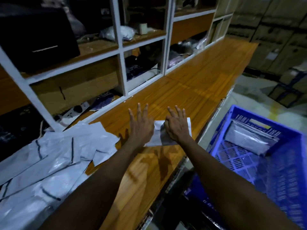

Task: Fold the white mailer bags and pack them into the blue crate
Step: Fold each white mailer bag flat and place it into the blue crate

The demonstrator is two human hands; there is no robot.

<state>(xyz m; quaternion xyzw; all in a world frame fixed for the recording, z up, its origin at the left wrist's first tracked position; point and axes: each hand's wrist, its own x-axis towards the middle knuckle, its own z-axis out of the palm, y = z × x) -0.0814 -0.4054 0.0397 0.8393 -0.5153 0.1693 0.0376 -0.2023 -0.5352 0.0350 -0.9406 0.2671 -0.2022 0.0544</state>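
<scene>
A folded white mailer bag (157,135) lies on the wooden counter (199,83) in front of me. My left hand (141,125) lies flat on its left part with fingers straight and spread. My right hand (176,127) presses on its right part, fingers also spread. A loose pile of unfolded white mailer bags (54,156) covers the counter at my left. The blue crate (269,171) stands below the counter edge at my right, with folded white bags (249,140) lying at its far end.
White-framed shelving (119,44) with bags, cartons and a dark box runs along the back of the counter. A power strip (74,110) sits under the lowest shelf. Stacked cardboard boxes (274,30) fill the floor area at the far right.
</scene>
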